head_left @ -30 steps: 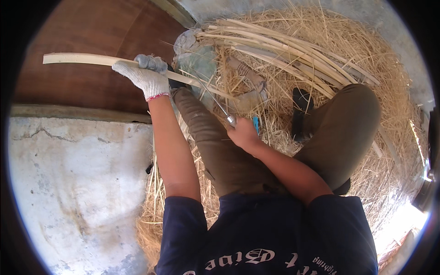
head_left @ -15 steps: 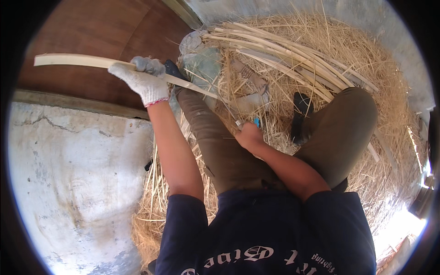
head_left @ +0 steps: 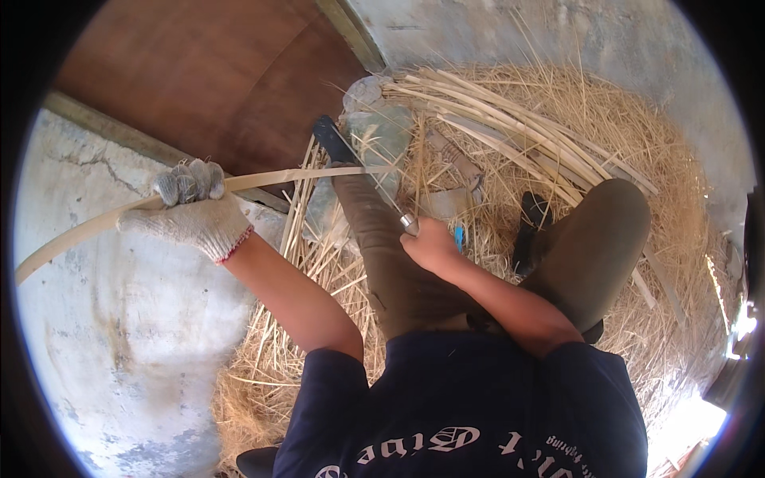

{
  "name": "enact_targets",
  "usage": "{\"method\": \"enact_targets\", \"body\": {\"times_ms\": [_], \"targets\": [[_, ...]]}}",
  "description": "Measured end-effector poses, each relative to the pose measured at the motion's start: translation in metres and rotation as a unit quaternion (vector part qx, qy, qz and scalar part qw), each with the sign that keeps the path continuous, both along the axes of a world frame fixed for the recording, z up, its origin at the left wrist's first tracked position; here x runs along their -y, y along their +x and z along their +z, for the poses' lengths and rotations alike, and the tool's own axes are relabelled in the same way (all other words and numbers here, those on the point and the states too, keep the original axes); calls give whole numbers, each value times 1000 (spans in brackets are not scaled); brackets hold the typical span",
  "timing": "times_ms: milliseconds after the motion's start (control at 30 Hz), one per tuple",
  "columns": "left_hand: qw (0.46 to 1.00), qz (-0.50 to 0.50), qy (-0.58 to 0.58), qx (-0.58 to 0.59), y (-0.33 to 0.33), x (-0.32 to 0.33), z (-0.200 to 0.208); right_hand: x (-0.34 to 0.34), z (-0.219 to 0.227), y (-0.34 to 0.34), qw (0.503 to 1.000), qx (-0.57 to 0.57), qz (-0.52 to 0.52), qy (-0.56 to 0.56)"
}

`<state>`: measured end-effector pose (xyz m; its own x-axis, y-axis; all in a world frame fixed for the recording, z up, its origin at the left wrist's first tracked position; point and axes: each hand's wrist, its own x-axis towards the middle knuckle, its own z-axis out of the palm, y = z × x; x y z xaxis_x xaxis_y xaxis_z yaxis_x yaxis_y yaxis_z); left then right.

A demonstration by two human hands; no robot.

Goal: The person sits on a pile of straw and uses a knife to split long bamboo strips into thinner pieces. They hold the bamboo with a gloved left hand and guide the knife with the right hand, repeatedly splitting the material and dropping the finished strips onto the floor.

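A long pale bamboo strip (head_left: 279,177) runs from the left rim to above my left thigh, bending downward at its left end. My left hand (head_left: 191,205), in a whitish-grey knit glove, is closed round it. Bare and closed, my right hand (head_left: 433,245) grips a knife above the thigh. The knife's thin blade (head_left: 381,190) slants up and left from a shiny metal collar, and its upper part meets the strip near the strip's right end. Most of the handle is hidden in my fist; a bit of blue (head_left: 459,237) shows beside it.
Several split bamboo strips (head_left: 510,131) lie in a bundle ahead. Curly shavings (head_left: 661,231) cover the ground around my legs. A brown panel (head_left: 207,88) stands at the upper left, beside a stained wall (head_left: 135,319). A greenish lump (head_left: 386,131) lies near my left foot.
My left hand has moved left and down with the strip, which now reaches the left rim and bends. My right hand has stayed near the thigh with the knife.
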<state>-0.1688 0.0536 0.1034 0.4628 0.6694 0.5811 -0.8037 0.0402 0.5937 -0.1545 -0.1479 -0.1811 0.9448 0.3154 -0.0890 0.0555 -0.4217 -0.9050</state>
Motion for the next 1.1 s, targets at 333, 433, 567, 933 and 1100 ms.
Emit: {"method": "enact_targets", "body": {"times_ms": [333, 433, 567, 933, 1100], "targets": [[971, -52, 113, 207, -89, 10, -6, -2, 51, -32, 983, 166, 72, -29], [973, 121, -7, 197, -111, 36, -9, 3, 79, -46, 964, 241, 109, -11], [961, 36, 86, 261, -171, 42, -13, 6, 40, -9, 965, 260, 29, -16], [957, 48, 102, 269, -204, 39, -13, 15, 43, -9, 988, 137, 63, 27], [955, 4, 132, 264, -209, 37, -8, 18, 67, -22, 956, 282, 52, 64]]}}
